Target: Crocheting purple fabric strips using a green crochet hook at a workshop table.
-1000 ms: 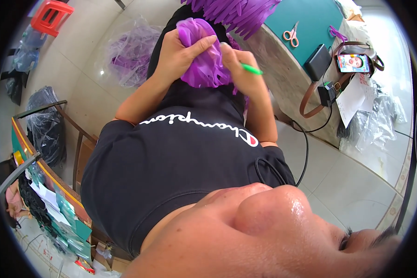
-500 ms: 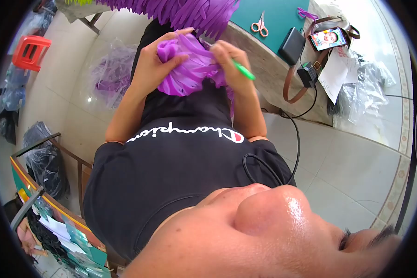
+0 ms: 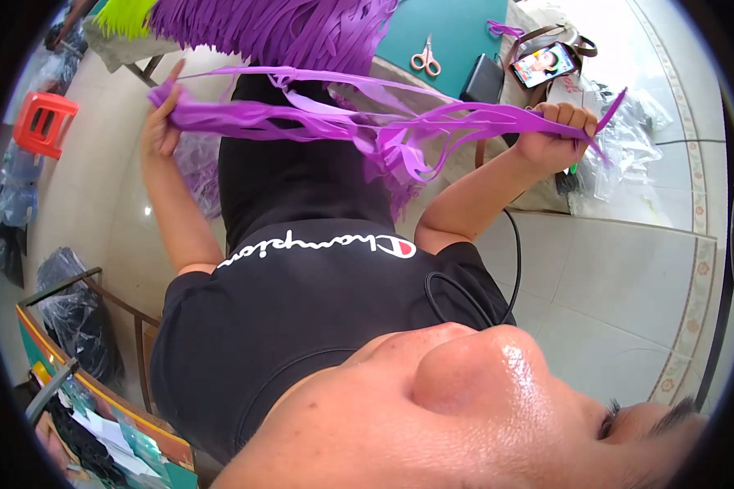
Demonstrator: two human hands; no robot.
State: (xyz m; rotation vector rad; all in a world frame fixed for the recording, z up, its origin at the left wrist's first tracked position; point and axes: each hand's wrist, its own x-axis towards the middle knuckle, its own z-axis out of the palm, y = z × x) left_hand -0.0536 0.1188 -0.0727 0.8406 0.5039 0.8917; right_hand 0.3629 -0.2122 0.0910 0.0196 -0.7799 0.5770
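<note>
A stretched bundle of thin purple strips [image 3: 302,122] spans the gap between my hands, above my lap. Its left end is in my left hand [image 3: 161,122], whose fingers are wrapped around it with one finger pointing up. My right hand [image 3: 556,134] is clenged in a fist on the other end, and loose tips stick out past it. A bit of a slim green tool [image 3: 573,169] shows under that fist; the rest of it is hidden. Midway, the strips are tangled and some hang down.
A large pile of purple strips [image 3: 285,33] hangs over the table's near edge, beside lime green ones [image 3: 125,16]. On the green tabletop [image 3: 400,37] lie scissors [image 3: 425,59] and a black case [image 3: 483,77]. Farther right are a phone [image 3: 544,65] and clear plastic bags [image 3: 628,155]. A red stool [image 3: 47,124] stands left.
My hands have moved far apart, left and right. The purple bundle, bunched up in my left hand before, is now drawn out long between both fists.
</note>
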